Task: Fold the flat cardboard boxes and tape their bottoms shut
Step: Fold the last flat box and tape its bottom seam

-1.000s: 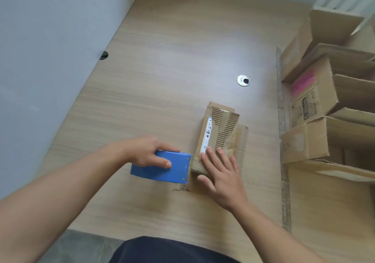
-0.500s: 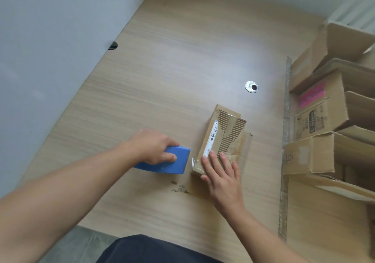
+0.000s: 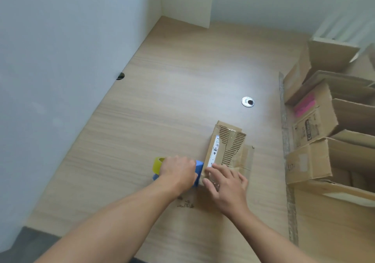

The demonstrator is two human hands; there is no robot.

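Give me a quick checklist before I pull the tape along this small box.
1. Left hand grips the tape dispenser: ok.
2. Tape roll on the dispenser: ok.
3. Right hand presses the small box down: ok.
4. Dispenser against the box's near end: ok.
5. Tape stuck to the cardboard: cannot tell.
6. Tape path free of fingers: not ok, right hand covers the near end.
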